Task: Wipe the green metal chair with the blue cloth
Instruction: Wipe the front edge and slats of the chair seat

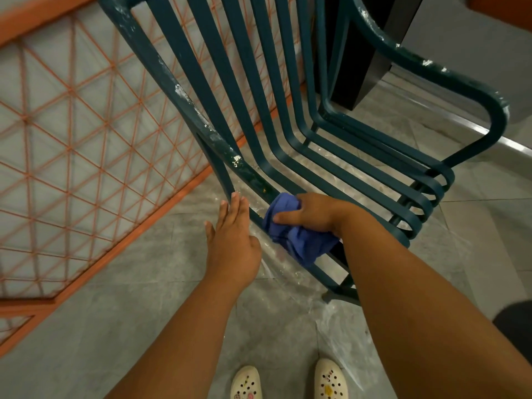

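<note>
Gripping the bunched blue cloth (pixel 299 234), the right hand (pixel 312 216) presses it onto the near left frame bar of the green metal chair (pixel 259 116), thumb laid across the top of the wad; its other fingers are hidden under the cloth and the bar. Just left of it, the left hand (pixel 233 243) is held flat with straight fingers, grasping nothing, its fingertips by the chair's rear leg; whether they touch the metal is hard to tell. Chipped pale patches mark the chair's frame bar and its far right armrest, and the top of the backrest is cut off by the picture's edge. Behind the slats on the left runs an orange lattice railing (pixel 72 145). A dark table leg (pixel 371 47) stands far right. Streaked grey floor tiles (pixel 138 283) lie below, with two cream clogs (pixel 329 380) at the near edge.
</note>
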A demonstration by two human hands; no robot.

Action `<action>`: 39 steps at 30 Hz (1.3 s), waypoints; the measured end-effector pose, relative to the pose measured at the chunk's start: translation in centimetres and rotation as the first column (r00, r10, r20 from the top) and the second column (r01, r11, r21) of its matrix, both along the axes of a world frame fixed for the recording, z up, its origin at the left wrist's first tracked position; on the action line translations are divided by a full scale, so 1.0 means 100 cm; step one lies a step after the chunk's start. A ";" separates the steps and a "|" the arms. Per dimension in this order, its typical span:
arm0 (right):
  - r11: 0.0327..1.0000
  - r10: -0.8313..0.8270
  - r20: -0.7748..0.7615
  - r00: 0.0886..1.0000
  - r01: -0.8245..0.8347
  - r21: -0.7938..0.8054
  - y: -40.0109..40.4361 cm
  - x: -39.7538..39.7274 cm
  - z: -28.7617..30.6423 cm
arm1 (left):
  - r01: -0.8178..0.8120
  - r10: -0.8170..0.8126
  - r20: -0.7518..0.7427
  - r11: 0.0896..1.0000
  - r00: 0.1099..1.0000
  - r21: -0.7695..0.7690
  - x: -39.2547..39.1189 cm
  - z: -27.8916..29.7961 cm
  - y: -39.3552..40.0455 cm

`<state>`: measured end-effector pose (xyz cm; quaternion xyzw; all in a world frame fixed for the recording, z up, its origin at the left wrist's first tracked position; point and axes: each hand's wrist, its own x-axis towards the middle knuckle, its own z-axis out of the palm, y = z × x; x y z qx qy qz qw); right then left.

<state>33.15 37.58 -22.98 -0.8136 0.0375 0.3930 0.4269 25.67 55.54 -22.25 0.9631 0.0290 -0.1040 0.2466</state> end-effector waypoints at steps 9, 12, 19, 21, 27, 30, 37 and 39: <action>0.667 0.375 0.596 0.710 0.240 -0.705 0.050 -0.040 -0.008 | -0.025 0.025 -0.032 1.000 0.999 0.012 -0.003 0.000 -0.008; 0.719 0.299 0.498 0.814 0.151 -0.678 0.049 -0.021 -0.012 | -0.018 0.019 -0.036 1.000 0.999 0.013 -0.001 0.001 -0.010; 0.840 0.166 0.552 0.817 0.177 -0.514 0.038 -0.014 -0.013 | -0.023 0.022 -0.025 0.999 0.999 -0.031 0.002 0.001 -0.010; 0.887 0.134 0.570 0.811 0.158 -0.434 0.034 -0.021 -0.012 | -0.049 0.045 -0.042 0.994 0.998 -0.099 0.001 0.002 -0.011; 0.793 0.361 0.613 0.703 0.115 -0.599 0.013 -0.082 -0.012 | -0.117 0.102 -0.076 0.969 0.992 -0.219 -0.006 0.002 -0.010; 0.810 0.218 0.591 0.776 0.194 -0.554 -0.012 -0.107 -0.011 | -0.124 0.102 -0.104 0.965 0.989 -0.230 -0.009 0.001 -0.003; 0.763 0.235 0.553 0.800 0.201 -0.614 0.021 -0.063 0.004 | -0.136 0.115 -0.104 0.965 0.988 -0.224 -0.011 -0.001 -0.001; 0.726 0.294 0.468 0.834 0.124 -0.677 0.040 -0.038 0.001 | -0.122 0.104 -0.088 0.965 0.991 -0.232 -0.010 0.000 -0.006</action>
